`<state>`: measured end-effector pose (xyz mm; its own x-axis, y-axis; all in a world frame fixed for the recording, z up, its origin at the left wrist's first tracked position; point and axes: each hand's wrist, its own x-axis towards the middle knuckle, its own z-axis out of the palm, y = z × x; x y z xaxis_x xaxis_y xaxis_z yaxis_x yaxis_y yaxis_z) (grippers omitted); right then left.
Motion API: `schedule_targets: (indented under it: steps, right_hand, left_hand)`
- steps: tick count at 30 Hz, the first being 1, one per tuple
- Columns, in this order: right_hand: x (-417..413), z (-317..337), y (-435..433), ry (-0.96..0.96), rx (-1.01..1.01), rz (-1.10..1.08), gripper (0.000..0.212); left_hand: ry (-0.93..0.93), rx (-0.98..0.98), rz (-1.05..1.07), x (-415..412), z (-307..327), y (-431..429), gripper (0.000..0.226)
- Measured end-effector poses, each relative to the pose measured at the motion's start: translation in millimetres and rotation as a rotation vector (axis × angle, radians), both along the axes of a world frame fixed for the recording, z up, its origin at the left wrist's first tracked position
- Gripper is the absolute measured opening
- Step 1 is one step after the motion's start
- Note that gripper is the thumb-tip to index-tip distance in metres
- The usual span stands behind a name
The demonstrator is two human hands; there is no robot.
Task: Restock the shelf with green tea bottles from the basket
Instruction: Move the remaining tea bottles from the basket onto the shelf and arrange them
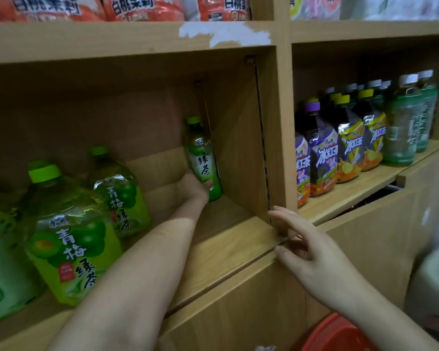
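Observation:
A small green tea bottle (203,158) with a green cap stands nearly upright at the back right corner of the wooden shelf (228,244). My left hand (193,187) reaches deep into the shelf and grips the bottle near its base. My right hand (307,247) hovers at the shelf's front edge by the upright divider, fingers spread and holding nothing. The rim of a red basket (337,334) shows at the bottom edge; its contents are out of view.
Large green plum tea bottles (71,234) stand on the shelf's left half. The upright divider (283,138) separates a right shelf with purple and yellow iced tea bottles (340,145) and pale green bottles (406,125). Orange packets (142,7) fill the shelf above.

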<state>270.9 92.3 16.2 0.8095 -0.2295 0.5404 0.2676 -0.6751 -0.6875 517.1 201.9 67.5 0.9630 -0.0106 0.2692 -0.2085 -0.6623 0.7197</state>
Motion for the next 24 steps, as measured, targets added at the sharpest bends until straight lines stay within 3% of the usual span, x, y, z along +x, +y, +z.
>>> schedule_targets:
  steps: [3, 7, 10, 13, 15, 19, 24]
  right_hand:
    - [-19.8, 5.4, -3.5, 0.032, 0.055, -0.015, 0.052]
    - [-67.9, 1.4, -19.1, 0.117, 0.106, -0.064, 0.041]
    - [-114.0, -16.5, -36.6, 0.243, 0.134, -0.129, 0.029]
    - [-161.4, -49.8, -52.2, 0.360, 0.175, -0.223, 0.018]
    - [-190.0, -76.2, -57.1, 0.423, 0.202, -0.286, 0.018]
    - [-232.1, -124.1, -59.3, 0.526, 0.263, -0.359, 0.023]
    - [-254.0, -174.1, -80.2, 0.665, 0.277, -0.437, 0.037]
  left_hand:
    - [0.055, 0.080, -0.064, -20.2, 4.6, 2.3, 0.042]
    - [-0.111, 0.093, -0.137, -80.7, 23.6, 6.1, 0.022]
    - [-0.180, -0.101, -0.442, -153.3, 24.4, 4.5, 0.023]
    - [0.006, -0.236, -0.822, -236.8, -9.4, -7.2, 0.030]
    - [0.106, -0.110, -0.978, -277.7, -53.2, -20.3, 0.026]
    - [0.059, 0.357, -1.045, -308.7, -152.0, -53.4, 0.018]
    - [0.146, 0.941, -1.040, -299.1, -233.1, -78.8, 0.038]
